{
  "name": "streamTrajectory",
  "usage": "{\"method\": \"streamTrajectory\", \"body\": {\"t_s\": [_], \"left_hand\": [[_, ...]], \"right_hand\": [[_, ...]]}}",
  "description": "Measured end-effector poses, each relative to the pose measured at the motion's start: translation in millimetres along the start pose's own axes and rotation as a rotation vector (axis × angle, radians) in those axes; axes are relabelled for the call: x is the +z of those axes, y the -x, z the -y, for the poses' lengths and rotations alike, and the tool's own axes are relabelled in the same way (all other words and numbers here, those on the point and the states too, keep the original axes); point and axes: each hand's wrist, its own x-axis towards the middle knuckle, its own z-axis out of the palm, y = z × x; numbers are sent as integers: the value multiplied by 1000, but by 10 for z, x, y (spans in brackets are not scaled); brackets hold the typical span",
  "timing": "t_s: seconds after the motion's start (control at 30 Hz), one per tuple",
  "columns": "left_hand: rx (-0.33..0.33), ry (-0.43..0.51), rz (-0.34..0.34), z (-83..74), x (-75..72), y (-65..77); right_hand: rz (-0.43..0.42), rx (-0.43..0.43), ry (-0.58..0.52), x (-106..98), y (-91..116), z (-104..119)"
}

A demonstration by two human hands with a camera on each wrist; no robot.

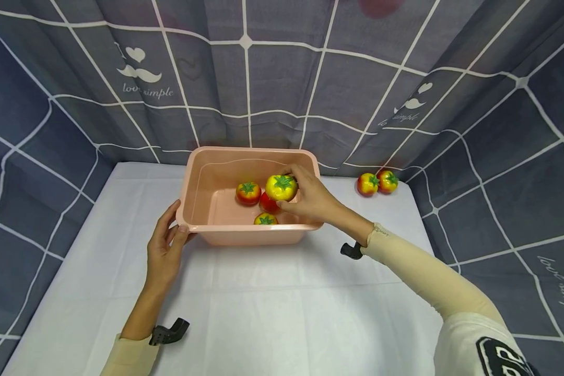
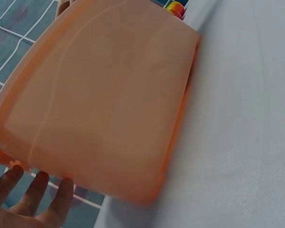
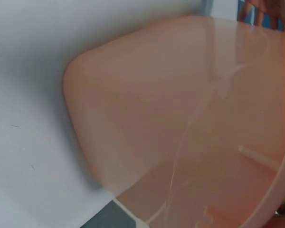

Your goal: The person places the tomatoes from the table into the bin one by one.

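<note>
A pink plastic bin point(image 1: 244, 236) stands on the white table, with red and yellow tomato-like fruits inside. My left hand point(image 1: 164, 250) grips the bin's front left corner, thumb at the rim; in the left wrist view its fingertips point(image 2: 38, 190) meet the bin's wall. Inside the bin's right half, my right hand point(image 1: 307, 196) holds a yellow tomato point(image 1: 281, 188) with a green star-shaped top. Below it lies a red tomato point(image 1: 268, 203), partly covered. A red-orange tomato point(image 1: 248, 193) is to its left. The front wall partly hides another tomato point(image 1: 266, 219).
Two red-yellow tomatoes point(image 1: 367, 184) sit side by side at the table's back right. Dark grey checked curtains point(image 1: 282, 78) surround the white-covered table point(image 1: 263, 303) at the back and sides. A black wrist mount point(image 1: 169, 331) sticks out from the left wrist.
</note>
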Motion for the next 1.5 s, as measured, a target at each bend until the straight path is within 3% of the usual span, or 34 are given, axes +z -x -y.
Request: {"method": "streamTrajectory", "body": {"t_s": [0.13,0.6,1.3,1.5], "left_hand": [[-5,-7,1,5,-2,-2],[-17,-42,-6,4,-7,-3],[-5,-22,0,-1,9,-12],[-19,-63,-19,-26,22,-1]], "right_hand": [[47,-16,67,52,-40,35],[86,-49,188,82,-258,190],[87,-6,86,118,-335,166],[37,26,-28,5,-259,104]]}}
